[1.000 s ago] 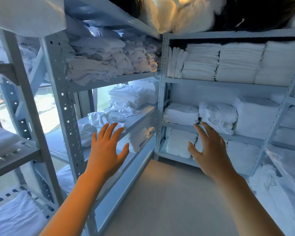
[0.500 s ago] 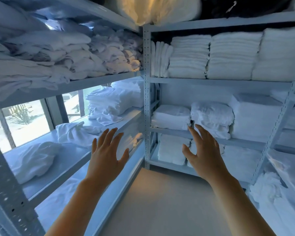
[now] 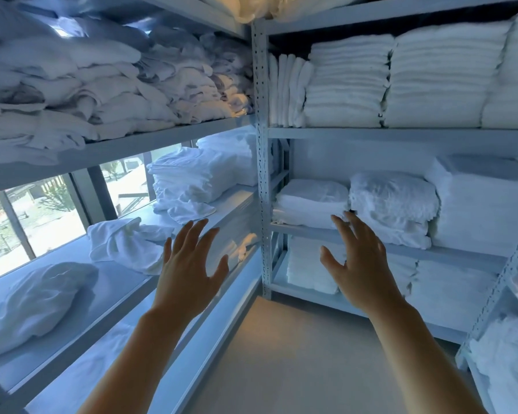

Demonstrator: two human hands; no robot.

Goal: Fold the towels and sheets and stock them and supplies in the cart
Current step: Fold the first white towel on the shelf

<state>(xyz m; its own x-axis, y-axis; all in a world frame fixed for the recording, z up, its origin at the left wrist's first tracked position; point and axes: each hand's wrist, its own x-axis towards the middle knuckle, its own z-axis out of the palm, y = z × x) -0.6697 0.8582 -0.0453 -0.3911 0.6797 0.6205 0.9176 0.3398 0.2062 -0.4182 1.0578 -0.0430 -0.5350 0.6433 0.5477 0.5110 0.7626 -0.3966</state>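
Linen storeroom, grey metal shelving (image 3: 260, 144) lining corner. Right hand (image 3: 362, 264) and left hand (image 3: 189, 270) both reaching forward, fingers spread, grasping nothing. Folded sheet stack (image 3: 308, 201) sitting on middle shelf just beyond right fingertips. Judging: fetching linen in progress; next, sliding both hands around stack, lifting level.

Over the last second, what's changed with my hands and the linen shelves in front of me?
The view has swung right and closer to the corner shelving, so the near left upright has dropped out of view. Both the left hand and right hand stay raised, fingers spread, holding nothing. The right hand's fingertips remain in front of the folded stacks on the middle shelf; contact can't be told. The linens haven't moved.
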